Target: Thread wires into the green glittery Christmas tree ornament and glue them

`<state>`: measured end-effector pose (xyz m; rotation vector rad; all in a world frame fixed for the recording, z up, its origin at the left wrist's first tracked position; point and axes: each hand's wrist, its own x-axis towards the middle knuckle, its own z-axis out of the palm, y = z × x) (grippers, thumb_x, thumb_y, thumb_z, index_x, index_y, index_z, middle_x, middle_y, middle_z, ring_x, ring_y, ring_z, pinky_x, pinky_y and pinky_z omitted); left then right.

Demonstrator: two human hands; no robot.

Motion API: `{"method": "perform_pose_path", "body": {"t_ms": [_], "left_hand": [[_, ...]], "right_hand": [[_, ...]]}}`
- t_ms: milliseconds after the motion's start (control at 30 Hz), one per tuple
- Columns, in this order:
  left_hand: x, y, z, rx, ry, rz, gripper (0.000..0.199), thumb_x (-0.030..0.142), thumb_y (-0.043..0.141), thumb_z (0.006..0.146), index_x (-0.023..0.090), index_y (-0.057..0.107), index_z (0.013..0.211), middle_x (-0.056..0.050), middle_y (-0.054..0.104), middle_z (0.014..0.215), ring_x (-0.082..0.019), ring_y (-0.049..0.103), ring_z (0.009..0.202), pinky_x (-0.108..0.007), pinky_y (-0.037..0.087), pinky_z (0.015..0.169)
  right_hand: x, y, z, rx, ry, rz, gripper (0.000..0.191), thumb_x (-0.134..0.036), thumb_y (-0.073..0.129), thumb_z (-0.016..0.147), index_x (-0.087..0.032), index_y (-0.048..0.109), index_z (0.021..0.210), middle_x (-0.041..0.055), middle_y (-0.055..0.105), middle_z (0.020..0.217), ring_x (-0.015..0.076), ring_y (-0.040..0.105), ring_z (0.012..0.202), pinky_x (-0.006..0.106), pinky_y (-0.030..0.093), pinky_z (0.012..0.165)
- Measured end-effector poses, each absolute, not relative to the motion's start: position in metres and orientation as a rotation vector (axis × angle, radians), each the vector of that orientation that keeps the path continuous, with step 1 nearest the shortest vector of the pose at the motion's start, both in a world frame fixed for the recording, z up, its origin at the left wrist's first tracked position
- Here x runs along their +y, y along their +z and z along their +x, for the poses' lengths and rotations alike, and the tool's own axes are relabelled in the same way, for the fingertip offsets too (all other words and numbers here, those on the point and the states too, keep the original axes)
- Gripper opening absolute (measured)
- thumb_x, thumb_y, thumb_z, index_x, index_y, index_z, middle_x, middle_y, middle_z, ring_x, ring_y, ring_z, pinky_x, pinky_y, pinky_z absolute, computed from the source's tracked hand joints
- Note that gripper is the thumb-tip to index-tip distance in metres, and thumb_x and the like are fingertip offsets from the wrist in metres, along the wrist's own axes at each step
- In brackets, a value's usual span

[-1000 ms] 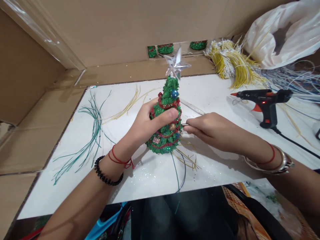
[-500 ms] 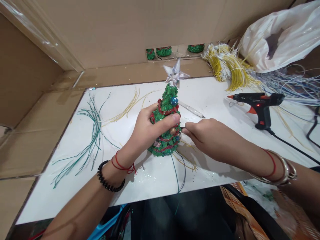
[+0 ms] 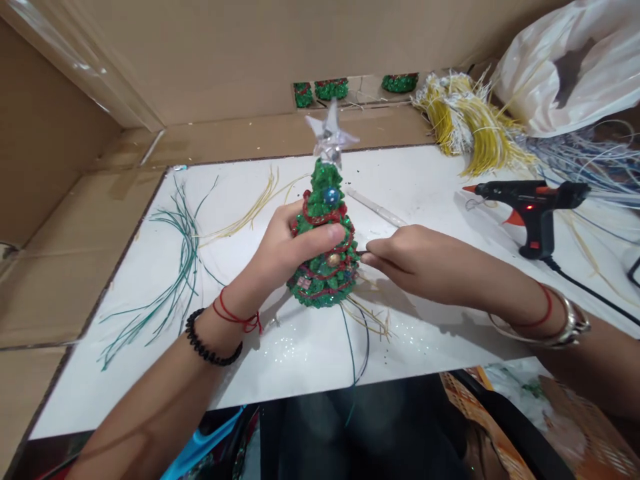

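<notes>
A small green glittery Christmas tree (image 3: 325, 273) stands upright on the white tabletop (image 3: 280, 367), with red garland, little baubles and a clear star (image 3: 331, 130) on top. My left hand (image 3: 295, 247) is wrapped round its left side, thumb across the front. At the tree's right side my right hand (image 3: 405, 260) pinches a thin dark piece whose tip touches the branches; most of it is hidden in the fingers, so its kind cannot be made out. Yellow and dark wires (image 3: 373, 317) lie by the tree's base.
A black and orange glue gun (image 3: 535, 207) with a lit red light stands at right, its cord running right. Green wires (image 3: 187, 247) lie at left. A pen-like stick (image 3: 375, 208), yellow-white wire bundles (image 3: 460, 127) and a white plastic bag (image 3: 595, 67) are behind.
The tree has turned slightly in my left hand, its star now seen more from the side. My right hand still pinches the dark piece at the tree's side. The camera view has shifted a little.
</notes>
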<state>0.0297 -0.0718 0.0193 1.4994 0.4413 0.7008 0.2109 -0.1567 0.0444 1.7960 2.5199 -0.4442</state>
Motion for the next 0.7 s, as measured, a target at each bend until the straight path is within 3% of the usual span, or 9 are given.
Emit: {"method": "perform_pose_path", "body": {"t_ms": [133, 367, 533, 633, 700], "left_hand": [[-0.061, 0.014, 0.025, 0.381, 0.603, 1.541, 0.038, 0.048, 0.072, 0.065, 0.015, 0.068, 0.083, -0.008, 0.069, 0.08, -0.02, 0.065, 0.069, -0.03, 0.054, 0.059], [-0.052, -0.001, 0.022, 0.213, 0.571, 1.51, 0.044, 0.051, 0.071, 0.064, 0.018, 0.071, 0.094, -0.011, 0.07, 0.09, -0.025, 0.067, 0.077, -0.037, 0.055, 0.068], [-0.053, 0.005, 0.022, 0.292, 0.575, 1.541, 0.048, 0.054, 0.07, 0.063, 0.017, 0.072, 0.093, -0.012, 0.07, 0.09, -0.025, 0.067, 0.074, -0.036, 0.056, 0.065], [-0.054, 0.01, 0.021, 0.328, 0.589, 1.588, 0.049, 0.056, 0.069, 0.064, 0.016, 0.072, 0.092, -0.012, 0.071, 0.087, -0.023, 0.067, 0.07, -0.033, 0.055, 0.062], [-0.054, 0.01, 0.02, 0.317, 0.598, 1.623, 0.048, 0.056, 0.068, 0.065, 0.017, 0.071, 0.092, -0.011, 0.071, 0.086, -0.022, 0.066, 0.07, -0.033, 0.056, 0.062]], "right_hand": [[-0.153, 0.044, 0.217, 2.594, -0.766, 1.67, 0.04, -0.031, 0.034, 0.097, -0.014, 0.055, 0.067, -0.002, 0.042, 0.053, 0.0081, 0.034, 0.048, 0.025, 0.024, 0.054], [-0.155, 0.042, 0.216, 2.623, -0.866, 1.618, 0.04, -0.033, 0.034, 0.097, -0.015, 0.055, 0.067, -0.004, 0.038, 0.051, 0.007, 0.031, 0.046, 0.025, 0.024, 0.053], [-0.16, 0.043, 0.214, 2.546, -0.922, 1.803, 0.047, -0.036, 0.031, 0.098, -0.015, 0.054, 0.064, -0.0016, 0.044, 0.053, 0.008, 0.036, 0.049, 0.026, 0.025, 0.055], [-0.163, 0.043, 0.214, 2.53, -1.137, 1.878, 0.052, -0.042, 0.026, 0.099, -0.015, 0.059, 0.071, 0.002, 0.056, 0.063, 0.0103, 0.048, 0.057, 0.026, 0.029, 0.058], [-0.165, 0.042, 0.212, 2.54, -1.037, 1.874, 0.048, -0.04, 0.028, 0.099, -0.015, 0.061, 0.077, 0.0033, 0.058, 0.066, 0.0118, 0.05, 0.059, 0.026, 0.028, 0.057]]}}
